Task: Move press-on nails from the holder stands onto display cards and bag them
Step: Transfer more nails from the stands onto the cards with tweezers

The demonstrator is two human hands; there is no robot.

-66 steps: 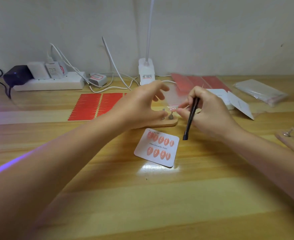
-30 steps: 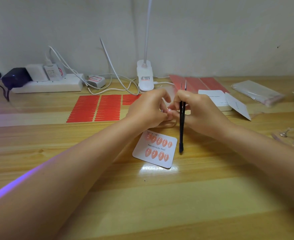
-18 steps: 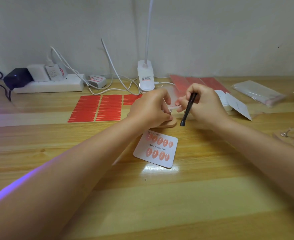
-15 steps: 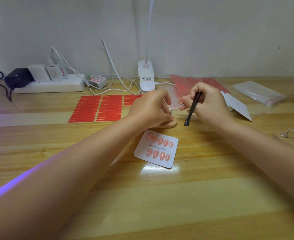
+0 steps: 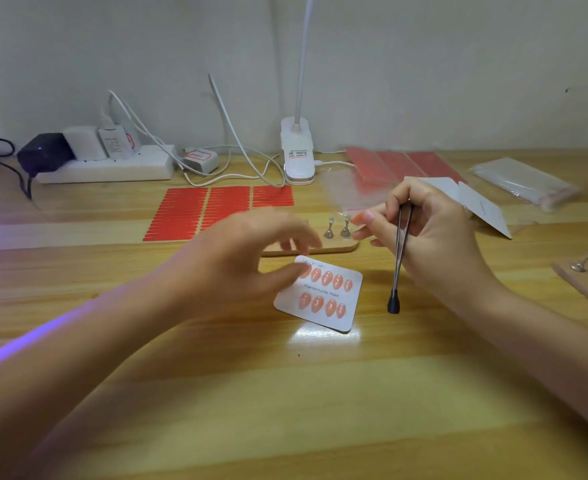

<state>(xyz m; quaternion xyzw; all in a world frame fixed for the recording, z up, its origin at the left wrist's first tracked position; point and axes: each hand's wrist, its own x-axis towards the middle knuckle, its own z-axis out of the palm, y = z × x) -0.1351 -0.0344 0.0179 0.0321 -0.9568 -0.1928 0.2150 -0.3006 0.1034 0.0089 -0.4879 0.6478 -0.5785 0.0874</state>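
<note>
A white display card [image 5: 334, 320] with several orange press-on nails lies flat on the wooden table. Just behind it is a wooden holder base [image 5: 337, 248] with two bare metal stands [image 5: 345, 229]. My left hand [image 5: 247, 258], blurred, hovers over the card's left edge with fingers spread and relaxed; its thumb tip is at the card's top left corner. My right hand [image 5: 434, 237] grips slim tweezers [image 5: 400, 261] that hang tip down, and its thumb and forefinger pinch the corner of a clear bag [image 5: 351, 192] above the stands.
Red adhesive tab sheets [image 5: 213, 209] lie behind my left hand. A power strip [image 5: 109, 169], cables and a clip lamp [image 5: 297, 157] line the wall. Blank cards [image 5: 482, 206], a stack of bags [image 5: 524, 181] and spare stands [image 5: 579, 265] are to the right.
My left hand has left the bag and holder and dropped toward the display card. The right hand keeps the bag and tweezers, which now hang nearly vertical. The two stands are uncovered.
</note>
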